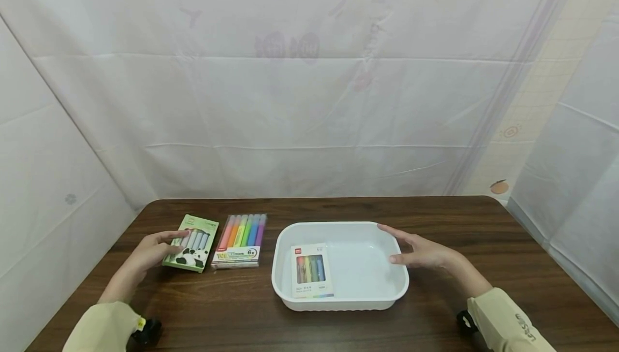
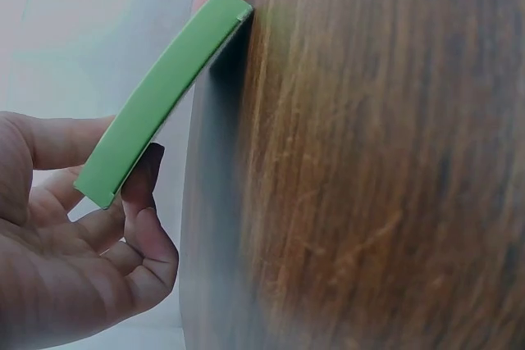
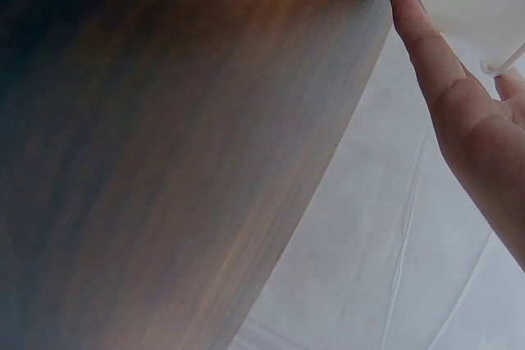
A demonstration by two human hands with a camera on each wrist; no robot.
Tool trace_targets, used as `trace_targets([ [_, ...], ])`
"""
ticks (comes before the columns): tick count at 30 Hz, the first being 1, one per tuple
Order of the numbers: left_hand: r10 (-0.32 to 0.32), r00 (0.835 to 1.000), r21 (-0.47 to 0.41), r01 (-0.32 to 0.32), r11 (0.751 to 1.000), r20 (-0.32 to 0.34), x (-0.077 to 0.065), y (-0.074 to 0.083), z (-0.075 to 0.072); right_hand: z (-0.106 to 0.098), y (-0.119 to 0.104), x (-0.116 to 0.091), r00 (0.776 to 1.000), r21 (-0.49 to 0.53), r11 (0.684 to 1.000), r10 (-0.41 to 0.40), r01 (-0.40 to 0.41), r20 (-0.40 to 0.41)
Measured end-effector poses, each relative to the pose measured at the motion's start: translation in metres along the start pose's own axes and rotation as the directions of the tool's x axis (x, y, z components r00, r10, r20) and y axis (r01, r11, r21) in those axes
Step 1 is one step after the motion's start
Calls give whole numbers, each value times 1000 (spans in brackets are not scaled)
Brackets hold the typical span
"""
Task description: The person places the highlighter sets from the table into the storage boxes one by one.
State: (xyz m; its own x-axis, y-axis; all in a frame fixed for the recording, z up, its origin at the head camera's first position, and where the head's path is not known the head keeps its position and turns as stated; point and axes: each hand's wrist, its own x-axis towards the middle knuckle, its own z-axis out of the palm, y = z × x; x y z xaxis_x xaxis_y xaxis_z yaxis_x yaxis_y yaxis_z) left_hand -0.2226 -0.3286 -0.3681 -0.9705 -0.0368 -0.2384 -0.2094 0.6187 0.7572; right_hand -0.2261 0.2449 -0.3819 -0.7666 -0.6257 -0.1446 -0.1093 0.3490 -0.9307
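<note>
My left hand (image 1: 153, 250) pinches a flat green marker box (image 1: 197, 236) with a panda print, thumb on its front and fingers behind. In the left wrist view the box (image 2: 164, 100) shows its narrow green side, tilted up from the table at the hand's end. Just right of it lies a clear pack of highlighters (image 1: 242, 238) in several colours. My right hand (image 1: 425, 252) holds the right end of a white plastic tray (image 1: 360, 304), its thumb over the rim and its fingers along the outside. Inside the tray, on the left, lies a white box of coloured pens (image 1: 311, 270).
Everything stands on a dark brown wooden table (image 1: 213, 314) with rounded far corners. White cloth (image 1: 309, 126) hangs behind it and along both sides.
</note>
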Motion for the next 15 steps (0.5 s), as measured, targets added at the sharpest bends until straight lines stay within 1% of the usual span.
trace_targets([
  [11, 16, 1000, -9, -16, 1000, 15, -4, 0, 2, 0, 1, 0, 1000, 4, 1000, 2, -2, -4],
  [15, 11, 1000, -12, -11, 1000, 14, -5, 0, 3, 0, 1, 0, 1000, 4, 1000, -2, 2, 1],
])
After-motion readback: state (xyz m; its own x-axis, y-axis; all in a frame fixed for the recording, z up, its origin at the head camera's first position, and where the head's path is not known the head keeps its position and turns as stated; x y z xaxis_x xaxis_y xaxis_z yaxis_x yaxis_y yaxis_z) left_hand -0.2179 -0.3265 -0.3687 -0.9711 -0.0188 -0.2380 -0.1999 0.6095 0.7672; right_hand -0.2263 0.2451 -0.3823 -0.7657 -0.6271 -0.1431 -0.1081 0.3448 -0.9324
